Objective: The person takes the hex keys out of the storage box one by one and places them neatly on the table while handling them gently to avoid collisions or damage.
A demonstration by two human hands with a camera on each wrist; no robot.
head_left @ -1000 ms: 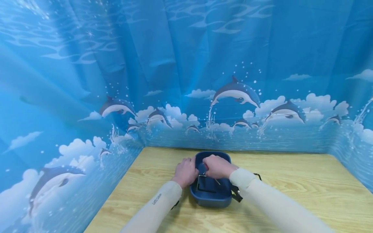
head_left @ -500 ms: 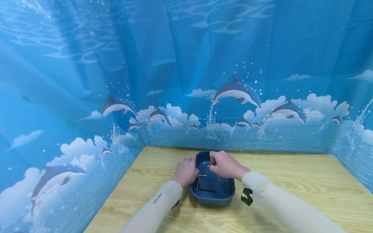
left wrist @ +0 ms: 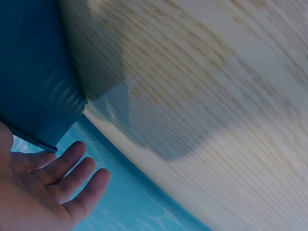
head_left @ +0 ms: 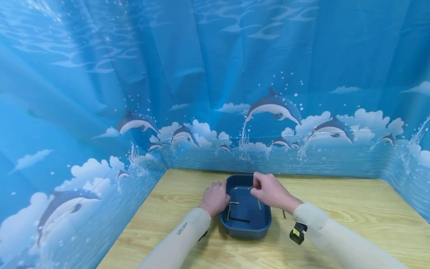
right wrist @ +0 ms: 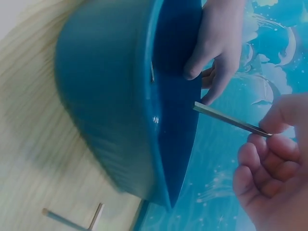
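Note:
A dark blue plastic basin (head_left: 246,233) stands on the table. My left hand (head_left: 215,198) grips its left rim, thumb inside and fingers outside; the left wrist view shows the left hand (left wrist: 48,187) at the rim, fingers loosely bent. Above the basin's right side, my right hand (head_left: 270,190) pinches a metal hex key; in the right wrist view this hex key (right wrist: 231,119) sticks out between thumb and forefinger of the right hand (right wrist: 274,163). Inside the basin lie a brass-coloured L-shaped hex key (head_left: 229,211) and a black one (head_left: 239,219).
Another L-shaped hex key (right wrist: 94,221) lies on the wooden table (head_left: 352,216) right of the basin, partly hidden by the right arm in the head view. A blue dolphin-printed curtain (head_left: 208,93) walls the table at the back and sides.
My right hand has lifted and drawn to the right, from over the basin's middle to its right rim, with the hex key in its fingers. The left hand stays at the rim.

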